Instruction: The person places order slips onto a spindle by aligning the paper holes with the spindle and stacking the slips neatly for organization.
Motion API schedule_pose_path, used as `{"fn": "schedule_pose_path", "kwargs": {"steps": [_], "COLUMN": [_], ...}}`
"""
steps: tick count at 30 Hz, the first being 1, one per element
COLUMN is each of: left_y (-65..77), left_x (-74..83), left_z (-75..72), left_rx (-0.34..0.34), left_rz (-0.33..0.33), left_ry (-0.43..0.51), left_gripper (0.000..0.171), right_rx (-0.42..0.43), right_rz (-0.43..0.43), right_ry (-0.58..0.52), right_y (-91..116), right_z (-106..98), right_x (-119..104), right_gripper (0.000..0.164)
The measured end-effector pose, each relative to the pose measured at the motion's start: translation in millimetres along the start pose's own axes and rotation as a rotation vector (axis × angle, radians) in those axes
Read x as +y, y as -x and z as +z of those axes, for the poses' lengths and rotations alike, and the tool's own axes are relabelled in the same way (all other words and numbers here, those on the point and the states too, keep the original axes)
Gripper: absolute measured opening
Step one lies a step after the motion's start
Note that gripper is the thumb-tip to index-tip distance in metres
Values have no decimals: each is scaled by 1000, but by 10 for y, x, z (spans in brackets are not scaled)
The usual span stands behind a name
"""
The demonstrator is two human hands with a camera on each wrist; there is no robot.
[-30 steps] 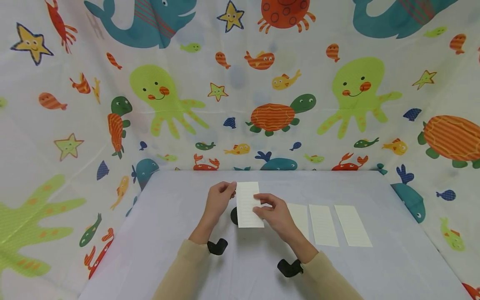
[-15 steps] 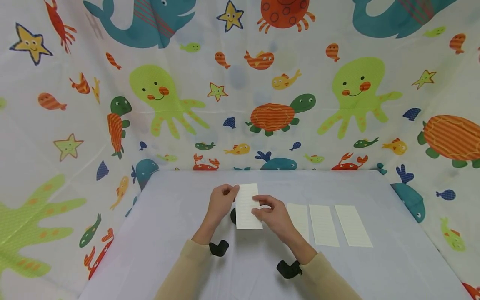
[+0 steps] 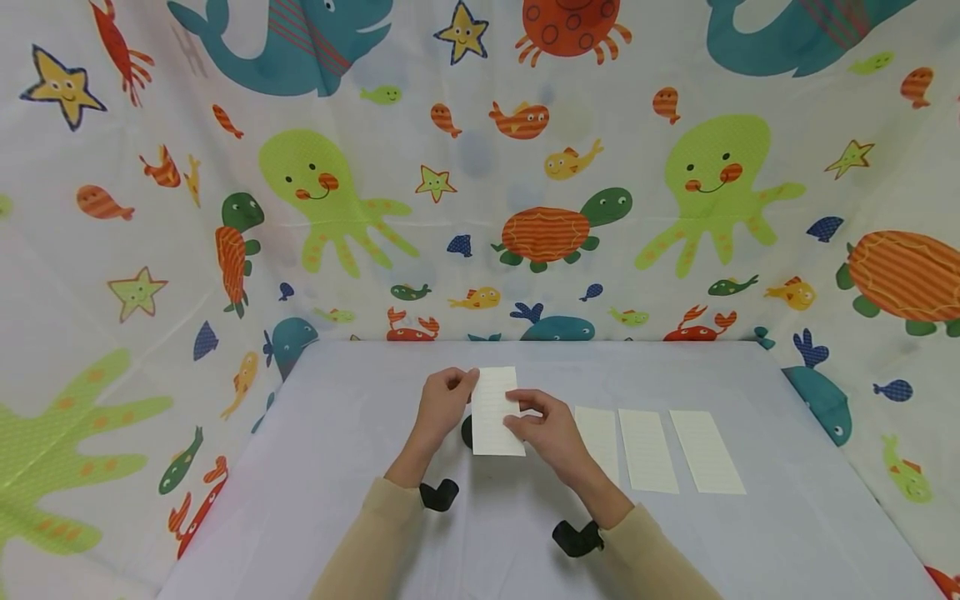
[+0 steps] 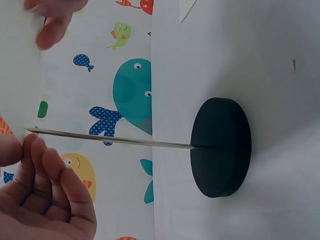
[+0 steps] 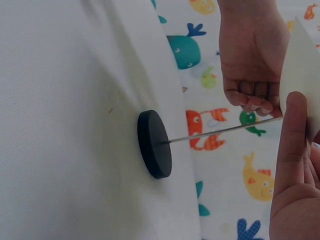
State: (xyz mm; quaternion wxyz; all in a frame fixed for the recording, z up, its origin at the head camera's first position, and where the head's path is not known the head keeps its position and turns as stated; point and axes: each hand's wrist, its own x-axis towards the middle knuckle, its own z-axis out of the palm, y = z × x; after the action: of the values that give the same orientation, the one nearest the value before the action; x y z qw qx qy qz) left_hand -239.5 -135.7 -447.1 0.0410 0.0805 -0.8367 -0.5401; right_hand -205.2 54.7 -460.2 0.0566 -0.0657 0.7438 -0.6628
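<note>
Both hands hold a cream lined paper slip [image 3: 493,417] over a receipt spike. My left hand [image 3: 442,407] pinches the slip's upper left edge between thumb and fingers. At its right edge, my right hand [image 3: 551,429] grips it with thumb and fingertips. The receipt spike [image 4: 221,147] stands upright on the table, with a round black base and a thin metal rod [image 5: 225,131]. In the left wrist view, the rod's pointed tip is right at the left fingertips and the slip's underside. From the head view, the slip hides most of the spike.
To the right, three more paper slips lie side by side on the white table [image 3: 360,383]: a near one [image 3: 597,437] partly behind the right wrist, a middle one [image 3: 648,452] and a far one [image 3: 707,452]. A curtain [image 3: 480,175] with sea animals hangs behind.
Over the first half second the left hand shifted slightly right and down along the slip, and the slip moved a little left. Since then both hands have stayed almost still.
</note>
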Motion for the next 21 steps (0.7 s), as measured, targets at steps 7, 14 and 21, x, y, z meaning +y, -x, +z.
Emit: {"fn": "schedule_pose_path", "kwargs": {"steps": [7, 14, 21], "left_y": [7, 11, 14], "left_x": [-27, -19, -16], "left_z": [-3, -11, -25], "left_rx": [-4, 3, -4], "left_rz": [1, -5, 10], "left_ry": [2, -3, 6], "left_gripper": [31, 32, 31], "right_rx": [5, -3, -1], "right_rz": [17, 5, 6], "right_ry": [6, 13, 17], "right_y": [13, 14, 15], "right_z": [18, 22, 27], "right_x": [-1, -13, -24], "right_gripper": [38, 38, 39]}}
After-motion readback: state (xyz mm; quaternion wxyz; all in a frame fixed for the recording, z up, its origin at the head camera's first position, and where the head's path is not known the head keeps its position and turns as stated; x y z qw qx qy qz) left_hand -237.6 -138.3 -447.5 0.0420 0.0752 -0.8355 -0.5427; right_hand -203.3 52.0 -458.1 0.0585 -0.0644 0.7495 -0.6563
